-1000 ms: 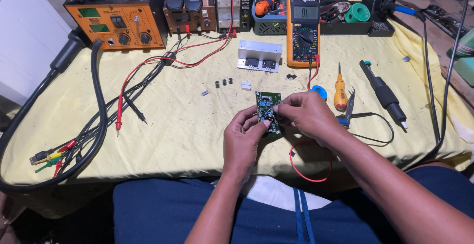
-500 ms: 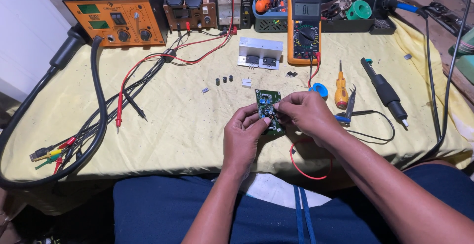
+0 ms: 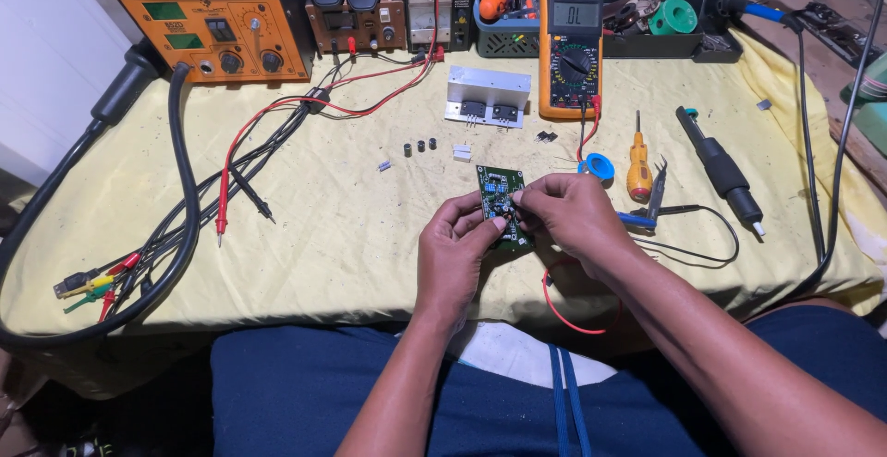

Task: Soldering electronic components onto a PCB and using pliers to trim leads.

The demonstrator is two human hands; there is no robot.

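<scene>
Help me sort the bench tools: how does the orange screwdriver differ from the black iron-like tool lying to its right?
The orange screwdriver is short, with a fat orange handle and thin bare shaft; the black tool is longer and black all along, with a white tip. The screwdriver lies almost straight up the picture, the black tool slants, tip toward the person. A cable runs off near the black tool; the screwdriver has none. Both rest untouched on the yellow cloth.

Green circuit board, yellow cloth, orange multimeter, orange-handled screwdriver, red and black test leads
</scene>
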